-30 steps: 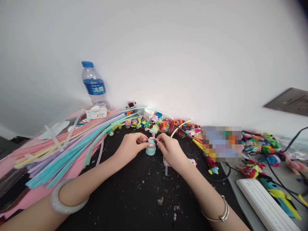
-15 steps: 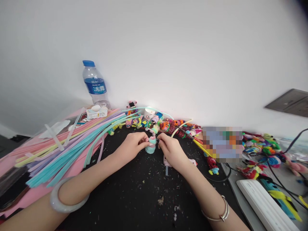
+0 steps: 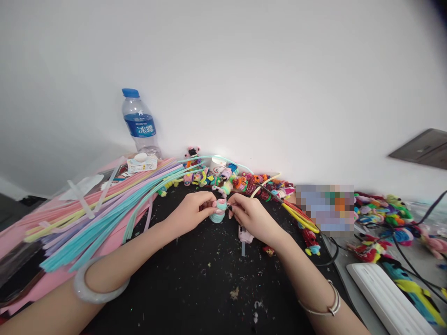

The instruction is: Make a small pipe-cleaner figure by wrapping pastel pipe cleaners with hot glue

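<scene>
Above the black mat, a small pipe-cleaner figure in pale teal and pink stands upright between my hands. My left hand pinches its left side with thumb and fingertips. My right hand has its fingers drawn together at the figure's right side, touching it; a small dark spot shows at those fingertips, and I cannot tell what it is. Partly hidden below my right hand lies a pink tool with a clear stick coming out, like a small glue gun.
Bundled pastel pipe cleaners lie at left, beside a water bottle. Several finished pipe-cleaner dolls line the wall around a paper cup. Yellow-and-red-handled scissors, black cables and a white power strip sit at right.
The view has shifted slightly. My right fingers have shifted a little at the figure's side, and more of the pink tool shows below. My left hand keeps its grip.
</scene>
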`<action>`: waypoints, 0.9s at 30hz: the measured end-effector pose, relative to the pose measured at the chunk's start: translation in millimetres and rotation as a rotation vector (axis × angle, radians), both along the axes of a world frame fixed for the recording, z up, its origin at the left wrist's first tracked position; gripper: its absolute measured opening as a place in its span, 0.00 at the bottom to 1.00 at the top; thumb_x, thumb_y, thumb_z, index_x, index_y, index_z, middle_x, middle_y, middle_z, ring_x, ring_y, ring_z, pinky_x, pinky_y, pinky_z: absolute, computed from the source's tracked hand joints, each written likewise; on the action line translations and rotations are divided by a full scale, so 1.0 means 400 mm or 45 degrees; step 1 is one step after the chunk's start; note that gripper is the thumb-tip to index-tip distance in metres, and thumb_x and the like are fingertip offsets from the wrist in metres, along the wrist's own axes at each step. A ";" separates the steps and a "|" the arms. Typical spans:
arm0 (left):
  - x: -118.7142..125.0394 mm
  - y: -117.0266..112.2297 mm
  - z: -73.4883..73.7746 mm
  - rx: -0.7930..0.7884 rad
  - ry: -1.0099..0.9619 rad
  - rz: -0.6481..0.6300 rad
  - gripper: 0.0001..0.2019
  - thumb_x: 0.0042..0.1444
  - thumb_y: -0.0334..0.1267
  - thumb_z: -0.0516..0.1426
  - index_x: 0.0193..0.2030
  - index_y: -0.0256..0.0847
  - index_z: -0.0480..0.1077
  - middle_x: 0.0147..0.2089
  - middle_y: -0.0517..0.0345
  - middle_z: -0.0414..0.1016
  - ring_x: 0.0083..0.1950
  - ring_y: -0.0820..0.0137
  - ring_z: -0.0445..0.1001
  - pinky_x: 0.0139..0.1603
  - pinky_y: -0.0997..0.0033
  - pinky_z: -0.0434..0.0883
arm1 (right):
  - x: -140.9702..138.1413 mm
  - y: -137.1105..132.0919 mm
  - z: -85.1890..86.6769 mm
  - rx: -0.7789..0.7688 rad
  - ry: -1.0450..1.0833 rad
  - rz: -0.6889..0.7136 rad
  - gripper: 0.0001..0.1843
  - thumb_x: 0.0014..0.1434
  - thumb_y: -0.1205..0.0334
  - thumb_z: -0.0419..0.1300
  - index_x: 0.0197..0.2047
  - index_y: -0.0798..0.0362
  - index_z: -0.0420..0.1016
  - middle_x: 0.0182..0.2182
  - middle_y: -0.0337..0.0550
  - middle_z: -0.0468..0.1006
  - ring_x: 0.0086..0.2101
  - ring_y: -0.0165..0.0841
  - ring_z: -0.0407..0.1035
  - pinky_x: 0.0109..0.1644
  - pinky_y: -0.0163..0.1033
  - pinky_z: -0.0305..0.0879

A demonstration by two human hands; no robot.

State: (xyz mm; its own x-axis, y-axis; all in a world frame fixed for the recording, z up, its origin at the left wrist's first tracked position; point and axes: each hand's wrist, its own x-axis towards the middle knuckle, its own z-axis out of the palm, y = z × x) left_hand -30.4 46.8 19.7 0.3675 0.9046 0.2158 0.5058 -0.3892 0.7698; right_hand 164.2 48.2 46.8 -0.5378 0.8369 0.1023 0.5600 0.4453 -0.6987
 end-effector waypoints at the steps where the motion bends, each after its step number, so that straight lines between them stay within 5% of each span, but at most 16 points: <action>1: -0.001 0.001 -0.001 -0.015 -0.008 -0.012 0.09 0.55 0.38 0.56 0.27 0.38 0.64 0.26 0.64 0.63 0.28 0.74 0.61 0.28 0.76 0.57 | 0.002 0.001 0.004 -0.031 0.001 0.016 0.11 0.58 0.77 0.48 0.31 0.54 0.65 0.23 0.33 0.69 0.22 0.25 0.60 0.28 0.29 0.55; 9: -0.006 0.012 -0.019 -0.126 -0.111 -0.101 0.08 0.55 0.39 0.56 0.29 0.38 0.65 0.27 0.64 0.61 0.29 0.74 0.59 0.29 0.75 0.58 | 0.022 0.004 0.014 -0.098 -0.014 0.140 0.11 0.60 0.76 0.47 0.33 0.55 0.66 0.21 0.33 0.67 0.21 0.25 0.61 0.27 0.28 0.58; 17: 0.002 0.002 -0.021 -0.351 -0.475 -0.234 0.07 0.53 0.36 0.57 0.30 0.38 0.63 0.43 0.55 0.67 0.43 0.68 0.68 0.42 0.70 0.66 | 0.028 0.004 0.023 -0.224 0.077 0.221 0.11 0.61 0.75 0.47 0.34 0.55 0.67 0.24 0.34 0.67 0.23 0.25 0.60 0.28 0.29 0.57; 27: -0.002 -0.007 -0.027 -0.487 -0.620 -0.175 0.11 0.50 0.40 0.61 0.30 0.38 0.61 0.38 0.56 0.70 0.38 0.70 0.69 0.39 0.68 0.67 | 0.038 -0.001 0.035 -0.403 0.166 0.219 0.10 0.62 0.69 0.47 0.39 0.55 0.70 0.30 0.40 0.72 0.28 0.28 0.64 0.32 0.32 0.62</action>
State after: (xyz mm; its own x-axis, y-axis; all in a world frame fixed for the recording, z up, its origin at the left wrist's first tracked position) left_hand -31.2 43.9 9.0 0.4270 0.9024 0.0583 0.0275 -0.0773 0.9966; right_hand 179.6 47.6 60.9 -0.6724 0.7369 -0.0701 0.3932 0.2753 -0.8773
